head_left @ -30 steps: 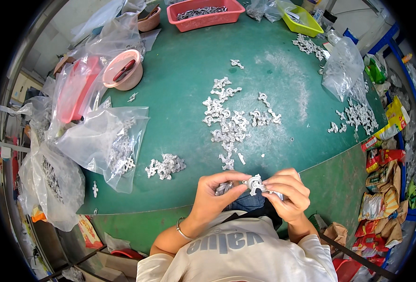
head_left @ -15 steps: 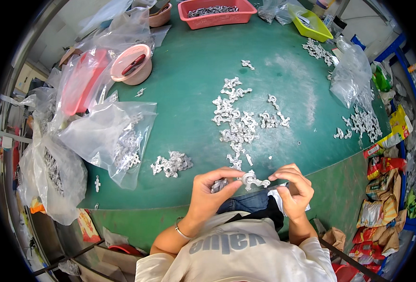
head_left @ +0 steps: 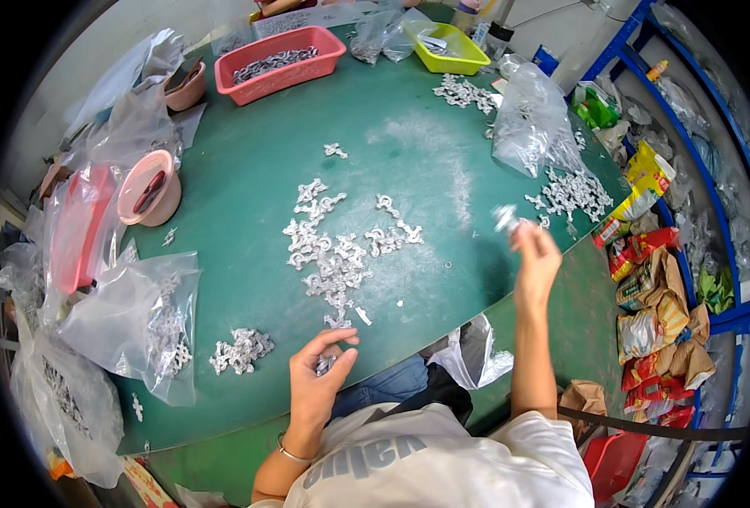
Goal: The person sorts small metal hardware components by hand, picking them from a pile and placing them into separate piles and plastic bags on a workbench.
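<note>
Near the front edge of the green table my left hand (head_left: 311, 385) is curled around a few small silver metal parts (head_left: 326, 364), partly hidden by the fingers. Out to the right, my right hand (head_left: 534, 258) pinches one silver metal part (head_left: 505, 218), smeared by motion, above the table. Just beyond that hand lies a pile of similar metal parts (head_left: 574, 195). A long loose pile of metal parts (head_left: 332, 262) spreads over the table's middle, its near end by my left hand. To the left of that hand sits a smaller heap (head_left: 241, 351).
Clear plastic bags, one of them (head_left: 133, 326) holding parts, crowd the left side. A pink bowl (head_left: 165, 203) stands behind them. A red basket (head_left: 328, 57) and a yellow-green basket (head_left: 468, 52) are at the back. Another clear bag (head_left: 531, 127) lies back right, beside blue shelving (head_left: 688, 93).
My right hand has moved away from my left, forward and right, carrying a metal part. My left hand stays near the front edge with parts in it. The view has turned to the right.
</note>
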